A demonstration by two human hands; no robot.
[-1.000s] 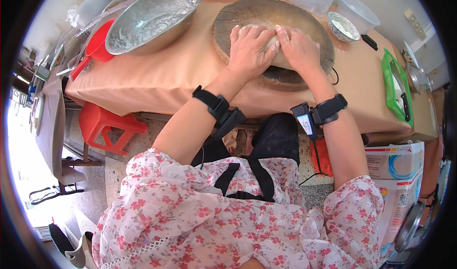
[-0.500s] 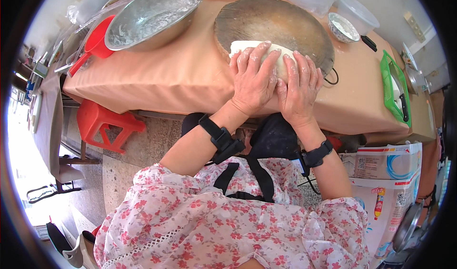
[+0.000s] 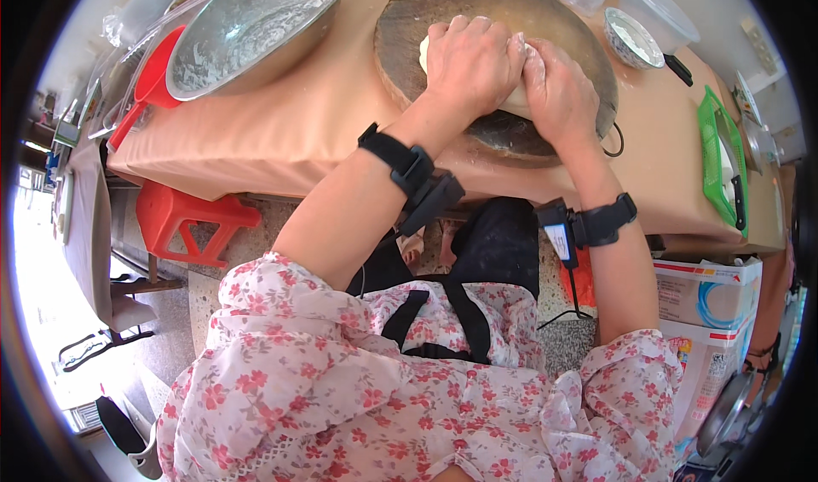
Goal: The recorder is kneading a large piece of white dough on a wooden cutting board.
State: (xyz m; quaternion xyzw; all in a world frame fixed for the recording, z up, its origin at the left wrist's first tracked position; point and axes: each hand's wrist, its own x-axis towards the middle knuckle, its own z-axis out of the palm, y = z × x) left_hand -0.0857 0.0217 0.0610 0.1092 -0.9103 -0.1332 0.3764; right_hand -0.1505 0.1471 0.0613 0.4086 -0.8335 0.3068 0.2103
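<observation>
A lump of pale dough [image 3: 516,100] lies on the round wooden board [image 3: 407,20], largely covered by my hands. My left hand [image 3: 471,63] is curled over its left part, fingers bent and dusted with flour. My right hand [image 3: 562,94] grips the right part, its thumb close beside my left thumb. Both forearms wear black straps with small devices. Left of the board sits a steel basin [image 3: 256,13] streaked with white residue; to the right is a patterned bowl [image 3: 632,37] of white powder.
On the peach-covered table [image 3: 213,145] are a red dipper [image 3: 159,69], clear plastic containers [image 3: 656,9], a black object [image 3: 678,70] and a green basket [image 3: 716,150] with a knife. Below are a red stool [image 3: 192,222] and printed cartons [image 3: 716,303]; another table stands at the left.
Half a second ago the dough was drawn toward the board's near edge under my spread fingers. Now both hands have moved forward and curled over it, away from my body.
</observation>
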